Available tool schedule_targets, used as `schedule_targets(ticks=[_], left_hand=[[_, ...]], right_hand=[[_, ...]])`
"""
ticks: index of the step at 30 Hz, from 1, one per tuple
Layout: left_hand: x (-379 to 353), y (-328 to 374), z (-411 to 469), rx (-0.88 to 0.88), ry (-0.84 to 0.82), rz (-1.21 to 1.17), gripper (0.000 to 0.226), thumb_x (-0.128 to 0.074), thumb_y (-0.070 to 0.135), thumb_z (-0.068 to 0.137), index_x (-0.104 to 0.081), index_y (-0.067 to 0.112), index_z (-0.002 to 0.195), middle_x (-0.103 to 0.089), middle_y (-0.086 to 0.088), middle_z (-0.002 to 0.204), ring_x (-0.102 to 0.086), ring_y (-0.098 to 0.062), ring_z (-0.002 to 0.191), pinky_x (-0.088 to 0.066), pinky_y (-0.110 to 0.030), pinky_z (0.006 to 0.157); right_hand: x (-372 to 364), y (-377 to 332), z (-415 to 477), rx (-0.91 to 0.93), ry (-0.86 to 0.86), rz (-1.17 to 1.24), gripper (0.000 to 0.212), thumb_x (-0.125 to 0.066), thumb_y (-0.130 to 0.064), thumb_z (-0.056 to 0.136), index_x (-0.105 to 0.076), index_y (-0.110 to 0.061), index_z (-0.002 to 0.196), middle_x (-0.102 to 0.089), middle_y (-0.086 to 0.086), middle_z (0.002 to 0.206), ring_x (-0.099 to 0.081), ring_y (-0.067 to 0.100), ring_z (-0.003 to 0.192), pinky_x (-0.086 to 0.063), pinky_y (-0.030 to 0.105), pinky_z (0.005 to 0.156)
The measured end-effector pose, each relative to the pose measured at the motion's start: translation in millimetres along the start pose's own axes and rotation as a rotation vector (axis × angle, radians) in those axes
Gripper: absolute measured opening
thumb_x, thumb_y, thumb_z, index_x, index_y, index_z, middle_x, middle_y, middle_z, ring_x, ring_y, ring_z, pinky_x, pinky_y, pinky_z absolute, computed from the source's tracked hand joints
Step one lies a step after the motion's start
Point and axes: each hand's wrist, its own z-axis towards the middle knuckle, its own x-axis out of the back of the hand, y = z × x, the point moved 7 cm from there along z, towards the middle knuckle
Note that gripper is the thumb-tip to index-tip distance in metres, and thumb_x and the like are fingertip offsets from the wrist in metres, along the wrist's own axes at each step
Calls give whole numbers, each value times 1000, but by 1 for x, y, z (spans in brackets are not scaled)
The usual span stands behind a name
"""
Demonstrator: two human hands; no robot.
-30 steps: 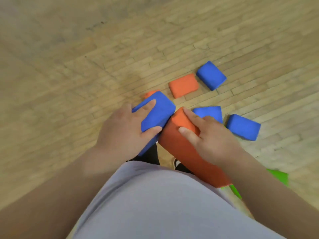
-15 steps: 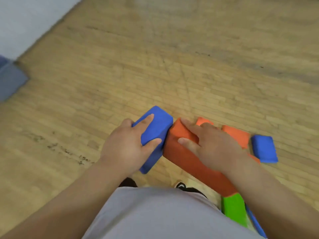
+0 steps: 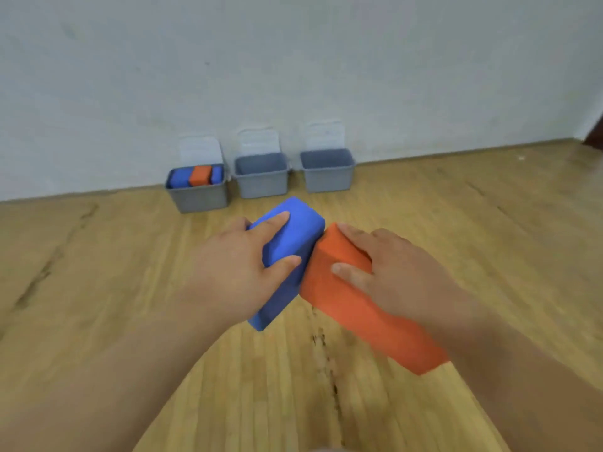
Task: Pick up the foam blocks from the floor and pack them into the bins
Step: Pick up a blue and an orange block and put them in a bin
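My left hand (image 3: 235, 269) grips a blue foam block (image 3: 293, 243), thumb on its side and fingers over its top. An orange foam block (image 3: 346, 288) is held the same way by my right hand (image 3: 391, 275). Both blocks are carried above the floor and their far ends touch. Three grey bins stand along the wall ahead. The left bin (image 3: 199, 197) holds blue and orange blocks. The middle bin (image 3: 262, 184) and the right bin (image 3: 328, 179) show no blocks inside.
A pale wall (image 3: 293, 60) rises behind the bins, each with a clear lid leaning up against it. Wooden floor (image 3: 98, 288) stretches between me and the bins. A dark edge shows at the far right by the wall.
My view has swung up from the loose blocks on the floor to the wall with the bins. Both hands keep the same grips on the blue and orange blocks.
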Motion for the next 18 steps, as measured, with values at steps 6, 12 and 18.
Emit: schedule_targets(ticks=[6, 12, 18], left_hand=[[146, -105, 69, 116, 312, 62, 70, -48, 70, 89, -29, 52, 154, -48, 6, 117, -57, -18, 99, -45, -32, 81], [220, -137, 133, 137, 458, 126, 71, -43, 72, 87, -29, 53, 154, -49, 6, 114, -58, -18, 97, -45, -32, 78], [219, -122, 209, 141, 482, 138, 71, -45, 73, 87, -31, 51, 154, -50, 4, 115, -58, -19, 98, -46, -33, 78]], right_hand=[[82, -143, 146, 260, 217, 12, 70, -44, -73, 93, -19, -55, 155, -51, -4, 136, -49, 19, 128, -42, 35, 97], [141, -197, 229, 339, 312, -6, 68, -43, -73, 94, -19, -54, 155, -52, -2, 126, -54, 20, 119, -43, 36, 94], [164, -163, 300, 342, 331, -7, 71, -45, -73, 93, -19, -52, 155, -51, -1, 130, -53, 22, 122, -44, 37, 96]])
